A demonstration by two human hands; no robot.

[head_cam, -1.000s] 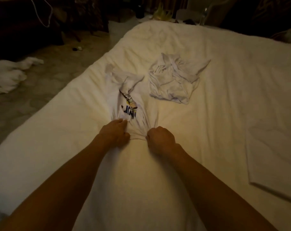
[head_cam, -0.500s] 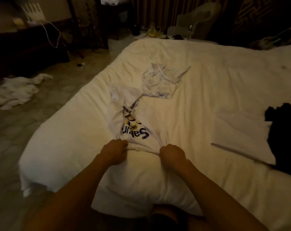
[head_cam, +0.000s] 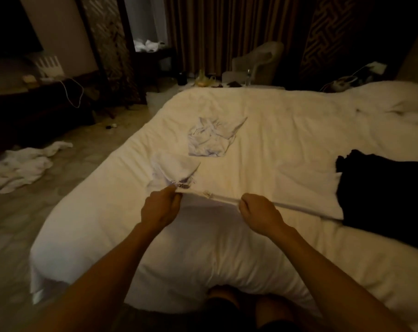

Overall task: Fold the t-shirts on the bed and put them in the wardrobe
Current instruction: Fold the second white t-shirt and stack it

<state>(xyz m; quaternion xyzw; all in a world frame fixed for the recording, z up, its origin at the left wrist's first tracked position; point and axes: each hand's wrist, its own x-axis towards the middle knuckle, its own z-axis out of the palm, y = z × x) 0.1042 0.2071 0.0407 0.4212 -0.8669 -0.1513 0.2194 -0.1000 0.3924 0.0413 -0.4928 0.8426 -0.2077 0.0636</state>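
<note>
A white printed t-shirt (head_cam: 177, 170) lies on the bed (head_cam: 287, 130), its hem lifted and pulled taut between my two hands. My left hand (head_cam: 161, 207) pinches the hem's left end and my right hand (head_cam: 257, 210) grips it further right. Behind it a second white t-shirt (head_cam: 211, 140) sits crumpled on the bed. A flat white garment (head_cam: 306, 188) lies to the right of my right hand. A black garment (head_cam: 382, 190) rests at the bed's right side, partly over the white one.
White cloth (head_cam: 21, 164) is heaped on the floor to the left. A dark desk (head_cam: 40, 104) with a cable stands at the far left. Beyond the bed's far edge are a pale armchair (head_cam: 258, 61), bottles and curtains.
My hands have moved apart and lifted the printed t-shirt's hem off the bed, stretching it straight. The view has pulled back, so the black garment shows more.
</note>
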